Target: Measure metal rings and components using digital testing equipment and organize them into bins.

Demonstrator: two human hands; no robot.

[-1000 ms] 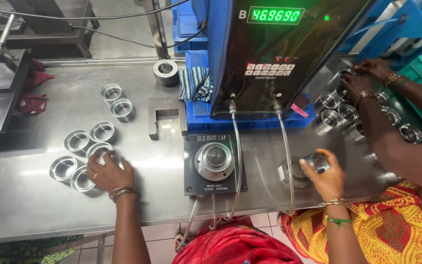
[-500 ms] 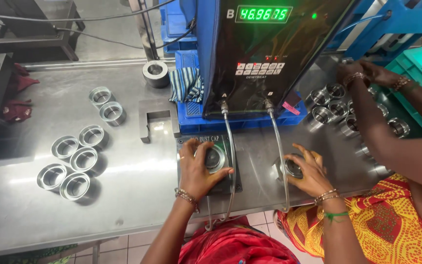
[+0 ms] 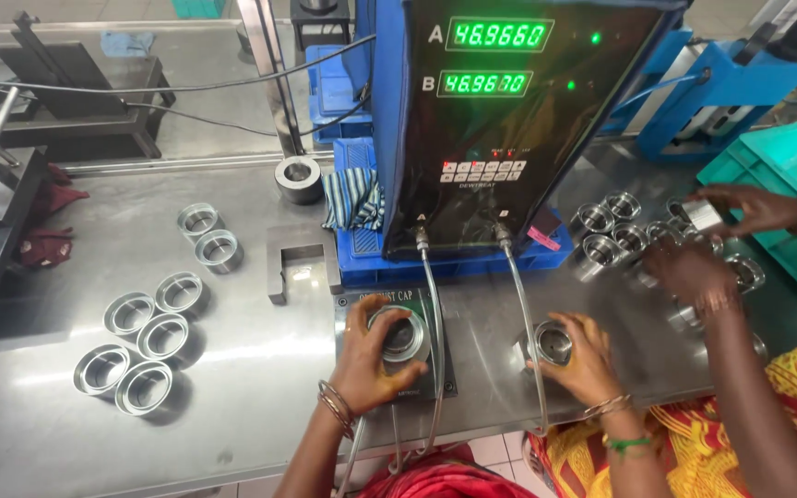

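Metal ring [image 3: 401,334] seated on gauge fixture [image 3: 397,387], gripped under left hand [image 3: 373,355]. Second ring [image 3: 553,342] clasped in right hand [image 3: 586,355]. Measuring apparently under way. Left of left hand, loose rings [image 3: 145,334] waiting; beyond right hand, co-worker's hands [image 3: 694,267] among more rings.

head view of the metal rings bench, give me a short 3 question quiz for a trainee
1. True or false: the left hand rests on a shiny round metal ring seated on the dark square gauge block.
2. What does the right hand grip?
A. a striped cloth
B. a second shiny metal ring
C. a blue crate
3. Fill in: the loose cluster of silver metal rings on the steel table lies to the ____ of the left hand.

Key: 1 true; 2 B; 3 left
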